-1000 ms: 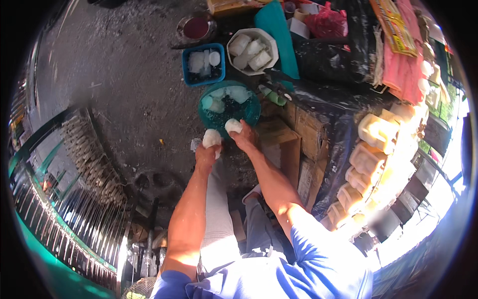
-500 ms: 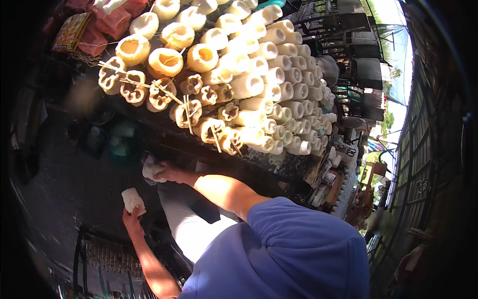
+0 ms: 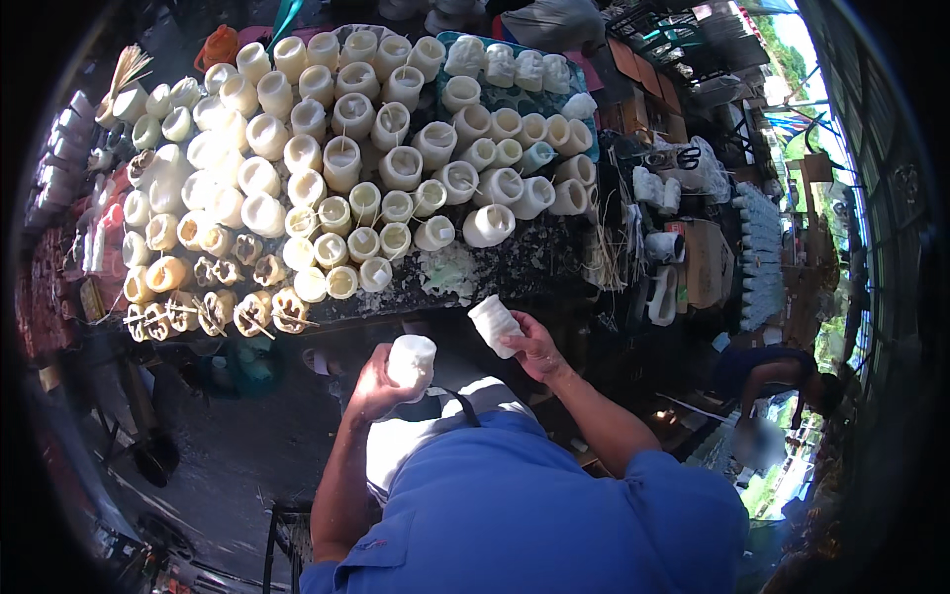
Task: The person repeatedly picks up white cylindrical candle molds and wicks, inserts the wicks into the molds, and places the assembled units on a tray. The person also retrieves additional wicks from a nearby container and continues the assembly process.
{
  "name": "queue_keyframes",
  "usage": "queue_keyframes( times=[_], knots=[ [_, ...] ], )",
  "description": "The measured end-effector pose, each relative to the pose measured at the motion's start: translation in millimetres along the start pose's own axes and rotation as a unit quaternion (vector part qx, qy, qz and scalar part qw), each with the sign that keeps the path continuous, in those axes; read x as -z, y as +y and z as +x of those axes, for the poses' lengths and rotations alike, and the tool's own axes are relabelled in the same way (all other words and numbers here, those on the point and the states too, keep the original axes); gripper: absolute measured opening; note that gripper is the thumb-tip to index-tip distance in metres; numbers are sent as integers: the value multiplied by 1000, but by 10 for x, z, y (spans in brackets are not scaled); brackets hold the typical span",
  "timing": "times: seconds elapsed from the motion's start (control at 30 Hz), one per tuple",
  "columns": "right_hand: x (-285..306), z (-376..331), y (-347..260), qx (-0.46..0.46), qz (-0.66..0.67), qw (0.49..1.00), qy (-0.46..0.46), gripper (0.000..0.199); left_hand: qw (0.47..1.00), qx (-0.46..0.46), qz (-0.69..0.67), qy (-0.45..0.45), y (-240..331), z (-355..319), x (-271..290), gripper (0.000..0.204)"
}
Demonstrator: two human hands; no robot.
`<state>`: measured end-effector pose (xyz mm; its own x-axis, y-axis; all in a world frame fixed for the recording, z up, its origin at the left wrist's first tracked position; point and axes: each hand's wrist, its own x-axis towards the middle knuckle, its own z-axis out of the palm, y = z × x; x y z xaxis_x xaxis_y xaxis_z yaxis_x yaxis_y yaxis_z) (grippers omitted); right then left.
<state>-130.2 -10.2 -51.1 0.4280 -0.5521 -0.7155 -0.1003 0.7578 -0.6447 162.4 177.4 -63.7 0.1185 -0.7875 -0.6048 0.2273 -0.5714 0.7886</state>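
A: Two white wax cylinders are what we are holding, one in each hand. The left-hand cylinder (image 3: pixel 411 359) is sitting upright in our left hand (image 3: pixel 376 388), whose fingers are curling closed around its lower half. The right-hand cylinder (image 3: pixel 494 325) is tilting, and our right hand (image 3: pixel 534 346) is gripping it from the right side.

B: Where are they lying against the dark table (image 3: pixel 515 265)?

A: Both are hanging just below the table's near edge, apart from it. The right-hand cylinder is sitting closer to that edge, under a pale smear of wax (image 3: pixel 447 272) on the tabletop. The two cylinders are near each other but are not touching.

B: What is standing on the table?

A: We are looking at a crowd of pale wax candles (image 3: pixel 341 163) with wicks, covering most of the table in rows. Toward the table's left end they are turning yellower and smaller (image 3: pixel 168 272). At the table's far side a teal tray (image 3: pixel 524 94) is holding more white ones. At the table's right end a bundle of pale string (image 3: pixel 604 262) is lying, with cardboard boxes (image 3: pixel 705 262) just beyond it.

B: And us?

A: Our blue shirt (image 3: pixel 534 505) is filling the view below the table, with both bare forearms reaching up toward it.
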Motion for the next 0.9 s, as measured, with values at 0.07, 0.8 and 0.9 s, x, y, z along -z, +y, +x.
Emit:
queue_keyframes(
  times=[0.07, 0.8, 0.9],
  knots=[
    [294, 142, -176, 94, -58, 991, 69, 72, 999, -5, 3, -32, 248, 335, -419, 77],
    [1243, 927, -512, 398, -434, 706, 394, 41, 987, -58, 77, 132, 754, 2432, -2641, 60],
    [1072, 573, -397, 410, -478, 700, 336, 37, 975, -126, 141, 121, 744, 2404, -2636, 53]
  ],
)
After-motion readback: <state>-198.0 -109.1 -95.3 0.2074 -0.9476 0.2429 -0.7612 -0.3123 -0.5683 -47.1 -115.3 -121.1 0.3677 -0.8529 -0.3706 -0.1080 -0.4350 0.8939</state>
